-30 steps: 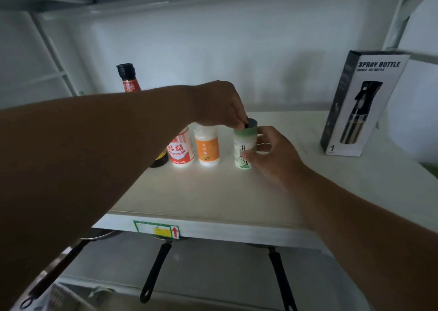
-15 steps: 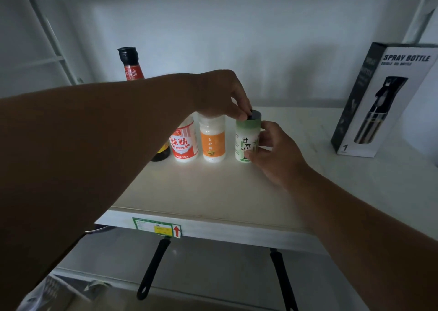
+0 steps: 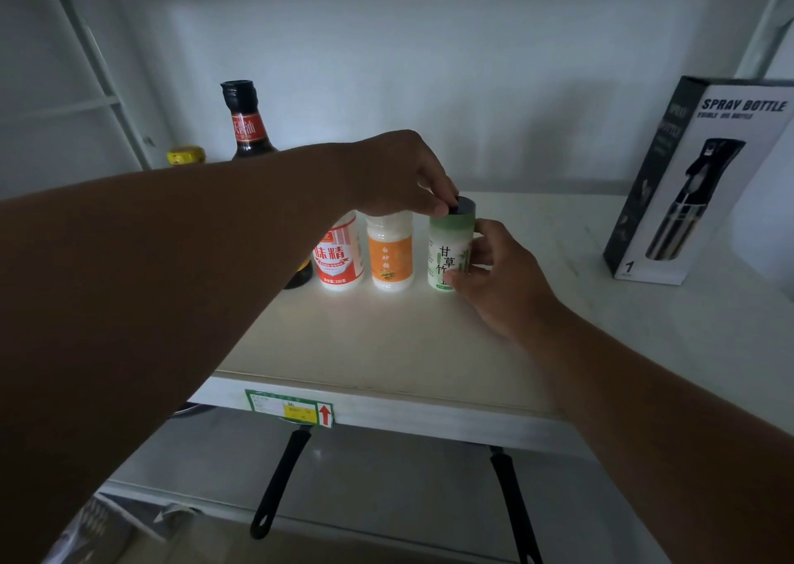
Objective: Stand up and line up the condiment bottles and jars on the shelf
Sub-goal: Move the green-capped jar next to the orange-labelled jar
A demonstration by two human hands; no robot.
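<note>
On the pale shelf [image 3: 386,348] a row of containers stands upright: a dark sauce bottle [image 3: 245,125] with a red neck label, a red-and-white jar [image 3: 339,254], an orange-labelled jar [image 3: 390,254], and a green-labelled jar [image 3: 447,254] with a dark lid at the right end. My left hand [image 3: 399,172] reaches over the row, fingertips pinching the green jar's lid. My right hand [image 3: 498,271] wraps the green jar's right side and base. A yellow cap [image 3: 185,155] shows behind my left forearm, which hides the lower bodies of the bottles on the left.
A tall "SPRAY BOTTLE" box [image 3: 696,181] stands upright at the shelf's right. The shelf's front edge carries a green label [image 3: 288,406]. Two black pan handles [image 3: 279,482] [image 3: 513,507] hang below on the lower level. White frame posts rise at the left.
The view has shifted slightly, bringing the yellow cap into sight. Both hands stay on the green jar, which stands at the same spot at the row's end.
</note>
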